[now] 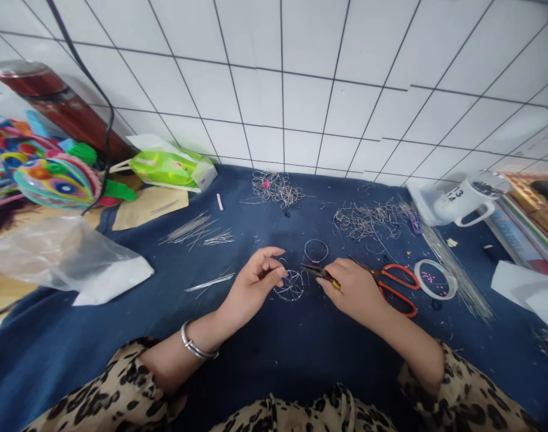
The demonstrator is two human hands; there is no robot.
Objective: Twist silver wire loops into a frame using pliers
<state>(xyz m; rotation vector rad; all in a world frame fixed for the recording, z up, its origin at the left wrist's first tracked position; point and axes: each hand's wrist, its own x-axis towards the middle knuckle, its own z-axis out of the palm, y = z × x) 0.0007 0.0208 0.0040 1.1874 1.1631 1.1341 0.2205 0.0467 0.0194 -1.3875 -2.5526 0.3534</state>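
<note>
Between thumb and fingers, my left hand [261, 277] pinches the edge of a round wire ornament [290, 287] with thin strands crossing inside its ring. My right hand [352, 285] is wrapped round a pair of pliers [319, 272] with dark jaws and a bit of yellow handle showing. The jaws point left, close to the ornament's upper right side; whether they touch its wire I cannot tell. A plain wire ring [316, 251] lies on the cloth just beyond the pliers. Orange-handled scissors [397, 283] lie right of my right hand, partly hidden by it.
Tangled wire pieces [278, 189] and a larger wire heap [368, 219] lie farther back. Straight wires [190, 231] are at left, more [458, 273] at right. A round dish [436, 279] holds pink beads. A white mug [469, 198] stands back right; a plastic bag [53, 252] lies left.
</note>
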